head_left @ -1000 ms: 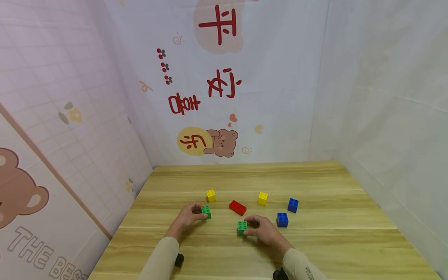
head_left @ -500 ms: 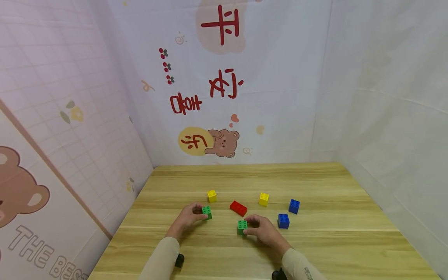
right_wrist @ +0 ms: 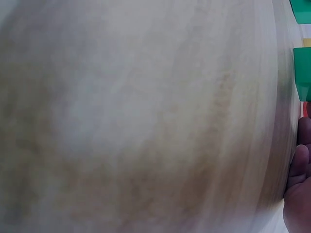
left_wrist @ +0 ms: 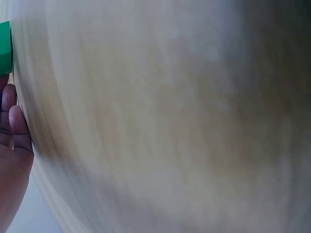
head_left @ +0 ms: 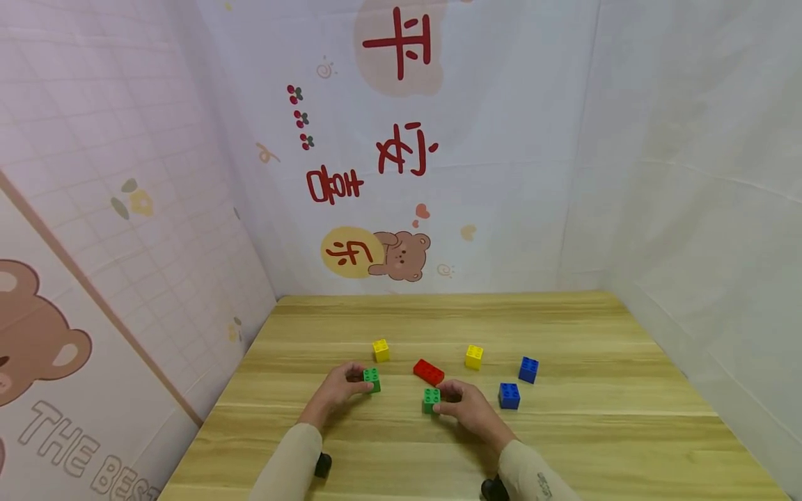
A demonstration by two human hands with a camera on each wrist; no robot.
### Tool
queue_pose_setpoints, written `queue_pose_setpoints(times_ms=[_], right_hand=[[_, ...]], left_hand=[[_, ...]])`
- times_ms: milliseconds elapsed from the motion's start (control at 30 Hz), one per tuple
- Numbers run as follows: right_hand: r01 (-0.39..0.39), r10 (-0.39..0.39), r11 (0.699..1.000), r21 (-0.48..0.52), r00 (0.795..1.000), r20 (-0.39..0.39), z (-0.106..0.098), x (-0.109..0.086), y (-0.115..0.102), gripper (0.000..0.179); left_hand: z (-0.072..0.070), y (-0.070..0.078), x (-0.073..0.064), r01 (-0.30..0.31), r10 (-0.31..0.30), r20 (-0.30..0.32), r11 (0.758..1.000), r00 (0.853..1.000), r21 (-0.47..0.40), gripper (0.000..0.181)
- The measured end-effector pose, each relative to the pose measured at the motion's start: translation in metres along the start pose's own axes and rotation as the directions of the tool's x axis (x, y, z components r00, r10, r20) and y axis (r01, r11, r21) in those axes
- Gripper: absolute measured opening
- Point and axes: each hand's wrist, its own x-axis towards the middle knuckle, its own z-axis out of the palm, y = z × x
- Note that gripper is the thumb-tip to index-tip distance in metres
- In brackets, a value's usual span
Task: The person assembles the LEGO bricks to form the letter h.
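Observation:
Two green studded toy bricks are held, one in each hand, in the head view. My left hand [head_left: 339, 390] pinches the left green brick [head_left: 372, 380] between thumb and fingers. The right green brick [head_left: 431, 401] is pinched by my right hand [head_left: 466, 407], somewhat nearer the front. A gap of bare wood separates the two bricks. Just beyond the right one lies a longer red brick [head_left: 429, 373]. In the left wrist view, part of a green brick [left_wrist: 5, 47] shows at the left edge. Two green bricks show at the right wrist view's edge, the nearer green brick [right_wrist: 303, 73] by the fingers.
A yellow brick [head_left: 381, 350] stands behind the left hand, and another yellow brick [head_left: 474, 357] farther right. Two blue bricks, a near blue brick [head_left: 509, 396] and a far blue brick [head_left: 529, 369], stand right of the right hand. Printed cloth [head_left: 501, 174] walls the wooden table [head_left: 564, 445].
My right hand has moved slightly left and away from me with its green brick, closer to the red brick. The left hand stays nearly still; the head view has shifted a little.

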Motion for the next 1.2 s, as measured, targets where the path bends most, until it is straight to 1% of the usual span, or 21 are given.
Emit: queue_pose_setpoints(times_ms=[233,367,467,567,700,833,1033,1200], right_hand=[[-0.011,0.011,1.0,-0.011,1.0,-0.001,0.001,0.003,-0.004,0.044],[-0.012,0.012,1.0,-0.007,1.0,-0.015,0.002,0.004,-0.005,0.044],[-0.011,0.01,1.0,-0.007,1.0,-0.021,0.003,0.005,-0.006,0.044],[-0.002,0.002,1.0,-0.019,1.0,-0.025,0.003,0.006,-0.006,0.044],[0.008,-0.009,0.999,-0.035,0.999,-0.031,0.005,0.007,-0.007,0.044],[0.003,-0.004,0.999,-0.033,0.999,-0.037,0.007,0.008,-0.009,0.044],[0.021,-0.022,0.999,-0.038,0.999,-0.037,0.009,0.009,-0.009,0.044],[0.032,-0.033,0.999,-0.036,0.999,-0.033,0.009,0.01,-0.009,0.045]], left_hand=[[-0.001,0.004,0.0,0.001,-0.001,-0.022,1.0,1.0,-0.022,0.038],[-0.001,0.009,0.0,0.016,-0.017,-0.03,1.0,0.999,-0.025,0.037],[-0.001,0.012,0.0,0.019,-0.019,-0.027,1.0,0.999,-0.011,0.039],[0.0,0.017,0.002,0.008,-0.009,-0.015,1.0,1.0,-0.019,0.041],[0.001,0.024,0.003,-0.025,0.025,0.005,0.999,1.0,-0.035,0.041],[0.003,0.032,0.002,-0.063,0.064,0.024,0.997,0.998,-0.05,0.041],[0.008,0.04,0.002,-0.125,0.129,0.053,0.99,0.99,-0.063,0.039],[0.014,0.045,0.005,-0.138,0.143,0.07,0.988,0.987,-0.069,0.041]])
